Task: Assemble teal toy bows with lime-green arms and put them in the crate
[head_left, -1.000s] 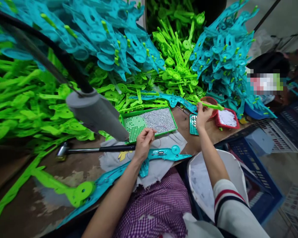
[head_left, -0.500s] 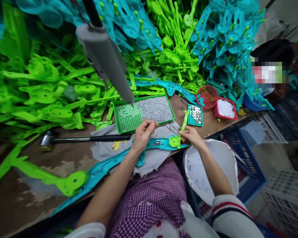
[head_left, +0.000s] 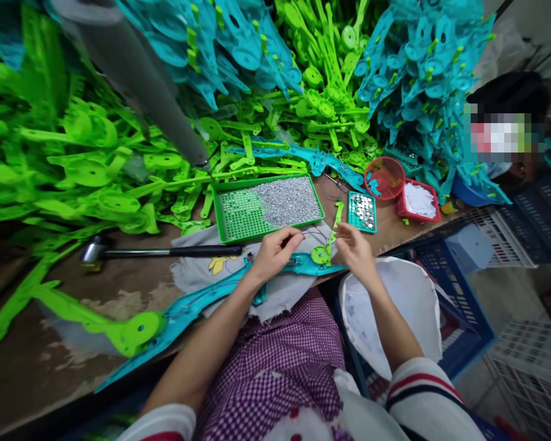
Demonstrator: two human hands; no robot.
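Observation:
A long blue plastic part (head_left: 190, 309) lies along the front of the bench over a grey cloth (head_left: 193, 269). On its right end sits a small lime-green piece (head_left: 320, 255) with an upright arm. My left hand (head_left: 275, 252) is closed above the blue part, thumb and forefinger pinched at a thin dark wire (head_left: 319, 231). Close by the green piece's upright arm, my right hand (head_left: 356, 250) has its fingers curled together; whatever is in them is hidden. A larger lime-green part (head_left: 140, 334) is joined to the blue part's left end.
A green tray (head_left: 239, 236) of small metal pieces stands behind my hands. Rightward are a teal tray (head_left: 370, 228) of round metal pieces, a red bowl (head_left: 386, 176) and a red box (head_left: 422, 215). A hammer (head_left: 165, 252) lies left. A grey tool (head_left: 165, 110) hangs above; parts are heaped behind.
My left hand has moved right along the blue part. My right hand has come off the green piece's arm and risen slightly. The hanging tool appears further left.

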